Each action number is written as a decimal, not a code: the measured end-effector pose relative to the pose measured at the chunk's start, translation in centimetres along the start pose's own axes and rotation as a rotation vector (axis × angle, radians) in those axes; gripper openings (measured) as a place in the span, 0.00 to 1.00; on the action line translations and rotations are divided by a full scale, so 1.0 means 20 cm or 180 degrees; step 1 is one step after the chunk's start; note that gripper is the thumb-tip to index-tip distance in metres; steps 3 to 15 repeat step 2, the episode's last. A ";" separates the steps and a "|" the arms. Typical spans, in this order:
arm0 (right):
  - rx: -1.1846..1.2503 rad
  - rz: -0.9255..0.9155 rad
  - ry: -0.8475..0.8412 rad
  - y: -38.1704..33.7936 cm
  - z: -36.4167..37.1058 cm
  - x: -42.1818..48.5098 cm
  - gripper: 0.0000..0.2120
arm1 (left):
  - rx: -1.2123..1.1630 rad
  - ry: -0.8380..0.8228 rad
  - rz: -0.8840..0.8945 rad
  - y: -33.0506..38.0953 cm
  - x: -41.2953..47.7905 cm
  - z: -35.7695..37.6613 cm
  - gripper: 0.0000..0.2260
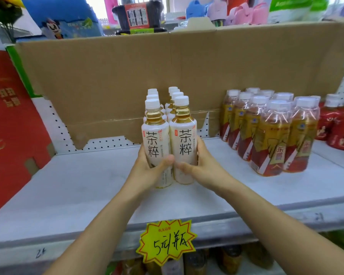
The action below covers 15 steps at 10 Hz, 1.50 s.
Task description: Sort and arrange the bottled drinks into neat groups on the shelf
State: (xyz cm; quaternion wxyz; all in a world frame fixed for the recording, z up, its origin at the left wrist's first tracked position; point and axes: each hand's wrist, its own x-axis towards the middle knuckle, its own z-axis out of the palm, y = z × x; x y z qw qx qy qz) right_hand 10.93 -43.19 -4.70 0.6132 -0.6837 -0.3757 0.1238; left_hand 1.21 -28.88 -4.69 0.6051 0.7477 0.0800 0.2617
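Two rows of white-labelled tea bottles with white caps stand in the middle of the grey shelf [68, 187]. My left hand [150, 171] grips the front left tea bottle [155, 135] low on its body. My right hand [199, 165] grips the front right tea bottle [184, 133] the same way. Both thumbs meet between the two bottles. Several more of these bottles line up behind them. To the right stands a group of gold-and-red energy drink bottles [270, 135], then red-labelled bottles [338, 128] at the far right.
A tall cardboard sheet [167, 76] backs the shelf. A red box [8, 126] stands at the left end. A yellow star price tag [166, 242] hangs on the shelf's front edge. More bottles show on the shelf below.
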 end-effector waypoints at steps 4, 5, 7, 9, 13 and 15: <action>-0.0763 -0.0074 -0.0231 -0.12 -0.10 -0.24 0.29 | 0.0765 0.0719 0.0185 0.12 -0.33 0.09 0.22; -0.0763 -0.0074 -0.0231 -0.12 -0.10 -0.24 0.29 | 0.0765 0.0719 0.0185 0.12 -0.33 0.09 0.22; -0.0763 -0.0074 -0.0231 -0.12 -0.10 -0.24 0.29 | 0.0765 0.0719 0.0185 0.12 -0.33 0.09 0.22; -0.0763 -0.0074 -0.0231 -0.12 -0.10 -0.24 0.29 | 0.0765 0.0719 0.0185 0.12 -0.33 0.09 0.22; -0.0763 -0.0074 -0.0231 -0.12 -0.10 -0.24 0.29 | 0.0765 0.0719 0.0185 0.12 -0.33 0.09 0.22; -0.0763 -0.0074 -0.0231 -0.12 -0.10 -0.24 0.29 | 0.0765 0.0719 0.0185 0.12 -0.33 0.09 0.22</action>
